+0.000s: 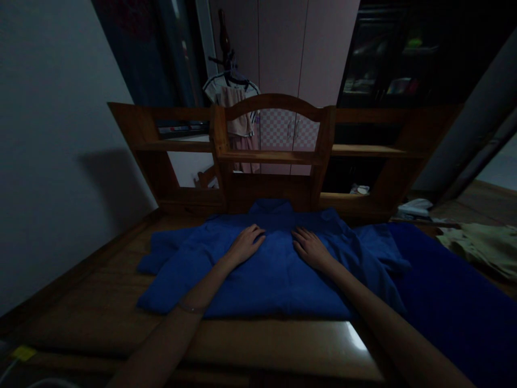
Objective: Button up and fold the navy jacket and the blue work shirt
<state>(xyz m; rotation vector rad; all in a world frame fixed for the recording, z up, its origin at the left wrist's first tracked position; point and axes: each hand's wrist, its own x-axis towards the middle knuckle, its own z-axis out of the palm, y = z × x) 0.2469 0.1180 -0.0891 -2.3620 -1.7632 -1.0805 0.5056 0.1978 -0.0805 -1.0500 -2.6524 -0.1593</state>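
Note:
A blue collared shirt (266, 285) lies spread on a wooden desk top, its collar (271, 206) at the far side and its sleeves out to either side. My left hand (247, 242) rests flat on the left half of the shirt, below the collar, fingers stretched out. On the right half lies my right hand (311, 247), palm down with the fingers apart. Neither hand grips the cloth. The lower part of the shirt appears folded at the near edge, though dim light hides the layers.
Behind the shirt stands a wooden shelf unit (274, 157) with open compartments. A darker blue cloth (452, 312) lies to the right, with a pale cloth (480, 249) beyond it. A white wall (52, 134) borders the left. Clothes hang on a coat stand (224, 40) farther back.

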